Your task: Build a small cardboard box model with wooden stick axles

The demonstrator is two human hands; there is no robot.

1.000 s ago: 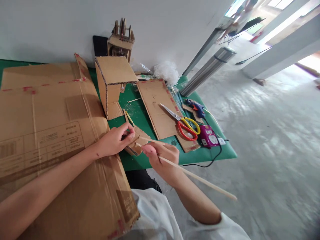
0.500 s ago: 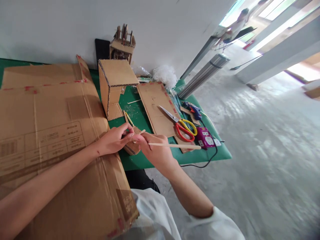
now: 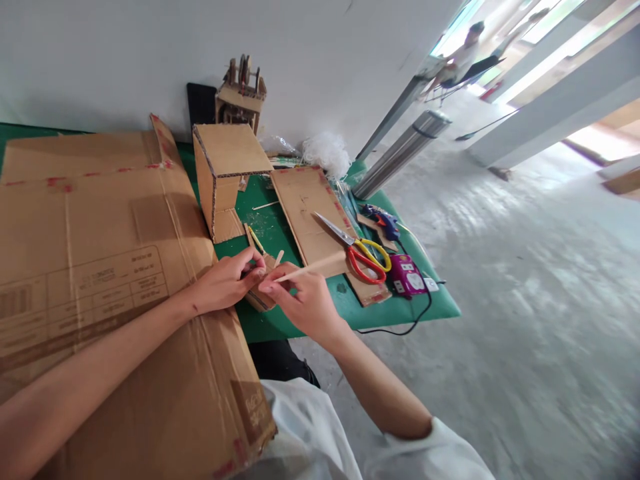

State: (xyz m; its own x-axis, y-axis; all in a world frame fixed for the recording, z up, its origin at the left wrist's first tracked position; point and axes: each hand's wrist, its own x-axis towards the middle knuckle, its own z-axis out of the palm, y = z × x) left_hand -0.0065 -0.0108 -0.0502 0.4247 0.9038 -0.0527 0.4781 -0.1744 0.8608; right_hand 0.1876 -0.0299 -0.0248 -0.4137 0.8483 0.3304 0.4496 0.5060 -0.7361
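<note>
My right hand (image 3: 307,300) pinches a thin, pale wooden stick (image 3: 315,267) near one end. The stick slants up to the right, its far end blurred against the cardboard. My left hand (image 3: 233,279) is closed with thumb and forefinger together, touching or almost touching my right fingertips; what is in the pinch is hidden. A short piece of wooden stick (image 3: 279,257) pokes up just beyond the fingers, and I cannot tell what holds it. Under both hands lies a small cardboard piece (image 3: 261,300), partly covered.
A large cardboard sheet (image 3: 100,220) lies under my left forearm. On the green table (image 3: 320,313) are an open-sided cardboard box (image 3: 233,150), a flat cardboard panel (image 3: 305,200), scissors (image 3: 357,248), a glue gun (image 3: 383,220) and a purple power strip (image 3: 407,275). A person (image 3: 463,57) sits far off.
My right hand has turned, so the stick, level before and pointing right, now tilts upward. The short stick piece stands more upright. My left hand stays nearly in place. The view shifted slightly.
</note>
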